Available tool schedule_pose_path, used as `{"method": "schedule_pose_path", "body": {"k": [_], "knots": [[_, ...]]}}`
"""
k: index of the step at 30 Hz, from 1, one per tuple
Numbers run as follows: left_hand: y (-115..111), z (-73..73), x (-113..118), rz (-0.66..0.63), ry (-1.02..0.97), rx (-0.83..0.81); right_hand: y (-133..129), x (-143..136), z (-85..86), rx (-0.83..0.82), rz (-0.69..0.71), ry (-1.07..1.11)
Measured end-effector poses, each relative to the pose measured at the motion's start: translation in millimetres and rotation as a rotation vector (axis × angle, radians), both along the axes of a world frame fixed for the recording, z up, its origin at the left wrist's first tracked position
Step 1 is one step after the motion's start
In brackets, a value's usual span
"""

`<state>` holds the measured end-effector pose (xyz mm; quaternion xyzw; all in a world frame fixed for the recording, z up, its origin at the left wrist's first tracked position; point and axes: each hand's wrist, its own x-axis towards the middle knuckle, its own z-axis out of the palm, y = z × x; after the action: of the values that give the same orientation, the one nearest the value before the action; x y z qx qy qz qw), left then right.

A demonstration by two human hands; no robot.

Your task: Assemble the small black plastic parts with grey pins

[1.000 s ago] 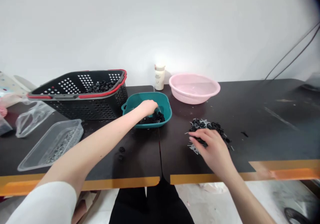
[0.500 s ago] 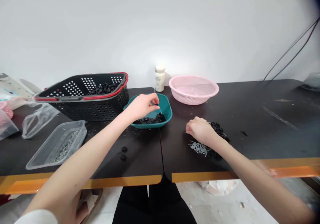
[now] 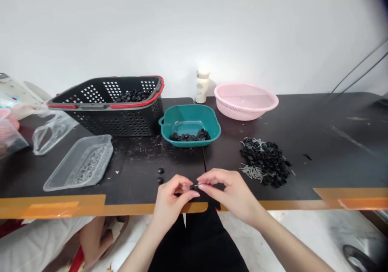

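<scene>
Near the table's front edge my two hands meet. My left hand (image 3: 173, 195) is closed, pinching a small round black plastic part (image 3: 193, 187) between thumb and fingertips. Thumb and forefinger of my right hand (image 3: 228, 189) pinch a thin silvery pin (image 3: 197, 185), its tip at the black part; whether it sits inside I cannot tell. To the right lies a heap of black round parts (image 3: 269, 161) with a bunch of loose pins (image 3: 253, 172) in front. Two black caps (image 3: 160, 175) rest left of my hands. Beyond them, a teal basin (image 3: 194, 144) holds more small black parts.
A black basket (image 3: 121, 120) with red handles holds black parts at the back left. In front of it, a clear tray (image 3: 57, 179) contains pins. A pink sieve (image 3: 245, 112) and a white bottle (image 3: 201, 88) stand by the wall. Someone's leg (image 3: 93, 239) shows under the table at left.
My left hand has come back from the teal basin with a black part. My right hand has left the pin pile and moved left with a pin. Both hands now meet near the front edge.
</scene>
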<state>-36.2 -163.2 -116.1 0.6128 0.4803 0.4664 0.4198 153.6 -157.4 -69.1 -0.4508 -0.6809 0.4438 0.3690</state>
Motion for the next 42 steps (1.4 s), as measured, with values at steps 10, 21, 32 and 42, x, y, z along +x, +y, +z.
{"method": "schedule_pose_path", "body": {"k": [10,21,32,42], "knots": [[-7,1.3,-6,-0.007,0.124,0.204,-15,-14,7.9,-0.021,-0.035,-0.281],[-3,4.9,-22,-0.102,0.136,0.129,-9,-21,18.2,0.17,0.083,-0.477],[-25,0.2,-44,-0.154,-0.063,-0.111,-40,-49,5.6,0.27,0.076,-0.529],[-36,-8.5,-52,-0.224,-0.359,-0.423,-43,-15,-19.4,0.316,-0.279,-0.537]]}}
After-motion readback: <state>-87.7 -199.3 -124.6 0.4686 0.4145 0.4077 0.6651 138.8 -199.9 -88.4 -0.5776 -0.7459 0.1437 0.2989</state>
